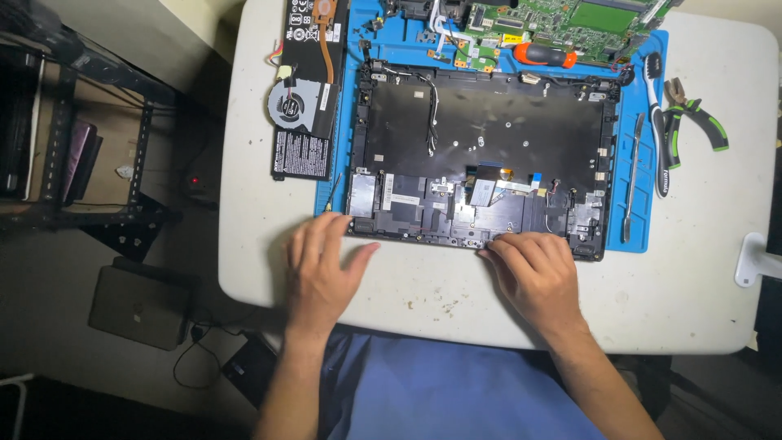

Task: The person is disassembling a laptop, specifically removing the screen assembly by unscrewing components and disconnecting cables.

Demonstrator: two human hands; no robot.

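An opened black laptop base [481, 130] with its inner parts bared lies on a blue work mat [643, 122] on a white table [700, 277]. My left hand [322, 269] rests flat on the table, fingers spread, its fingertips at the laptop's near left corner. My right hand [533, 273] lies palm down at the laptop's near edge, its fingertips touching the casing. Neither hand holds anything.
A green circuit board [570, 24] and an orange-handled screwdriver [544, 55] lie at the mat's far side. A cooling fan [297, 104] sits on a black battery [303, 151] at left. Green-handled pliers [692, 118], a white-handled tool [656, 122] and a metal pry tool [632, 183] lie at right. A dark shelf [73, 138] stands left.
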